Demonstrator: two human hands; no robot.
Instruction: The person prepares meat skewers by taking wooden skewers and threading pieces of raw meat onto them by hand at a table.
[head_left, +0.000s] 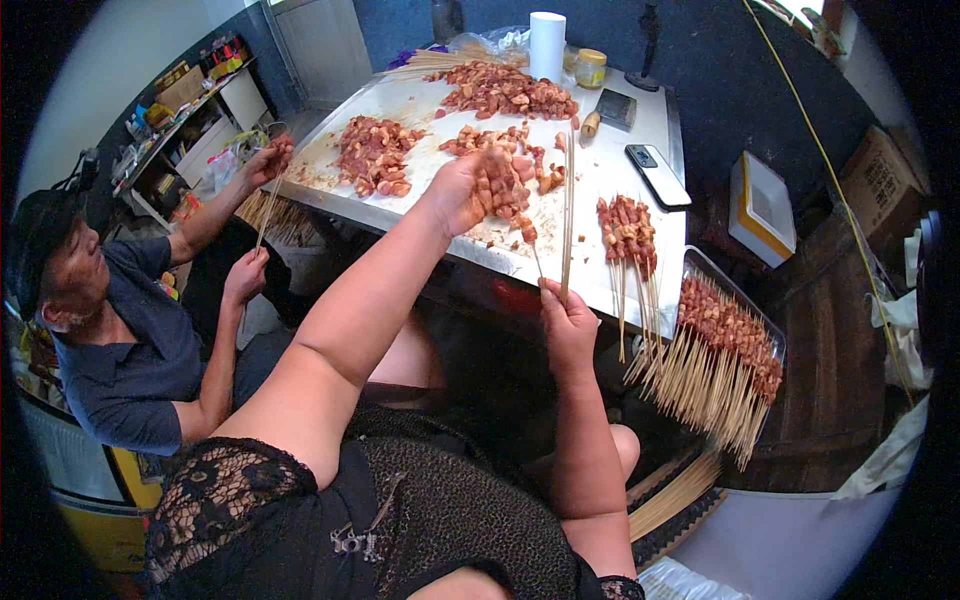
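Observation:
My right hand (570, 324) grips several bamboo sticks near the table's front edge. One is a skewer (538, 259) with raw meat on its upper end; the bare sticks (568, 217) beside it point away from me. My left hand (463, 196) is over a small heap of cut raw meat (484, 137), near the skewer's meat end. Blurred fingers overlap the meat, so whether they hold a piece is unclear. Right of my right hand, several loaded skewers (628, 231) lie with their bare ends past the table edge.
A tray (705, 261) of loaded skewers stands right of the white-topped table (442, 211). Larger meat heaps (510, 91), a phone (660, 178), a white cylinder (547, 46) and a jar (591, 69) are on the table. At left, a co-worker's hands (247, 276) hold sticks.

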